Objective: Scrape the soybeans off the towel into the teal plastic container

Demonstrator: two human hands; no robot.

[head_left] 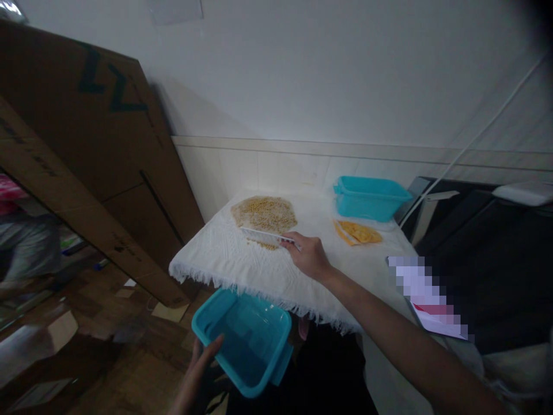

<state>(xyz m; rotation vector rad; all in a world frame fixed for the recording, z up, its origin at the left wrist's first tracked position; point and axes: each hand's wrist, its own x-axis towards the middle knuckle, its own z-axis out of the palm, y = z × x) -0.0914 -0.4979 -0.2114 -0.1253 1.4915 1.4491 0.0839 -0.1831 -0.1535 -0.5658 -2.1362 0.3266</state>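
Observation:
My right hand (307,254) reaches over a small table covered by a white fringed cloth (242,268). Its fingers are closed on a flat white card or scraper (268,236), whose long edge rests against the near side of a pile of small yellow beans (264,213) spread on the cloth. A few loose beans lie just in front of the card. My left hand (199,372) grips an empty turquoise plastic container (242,341) by its near-left edge, held below and in front of the table's front edge.
A second turquoise container (369,197) stands at the table's back right, with an orange-yellow packet (358,232) in front of it. A large cardboard box (93,144) leans at the left. A dark surface (488,253) and a white cable (475,138) lie to the right.

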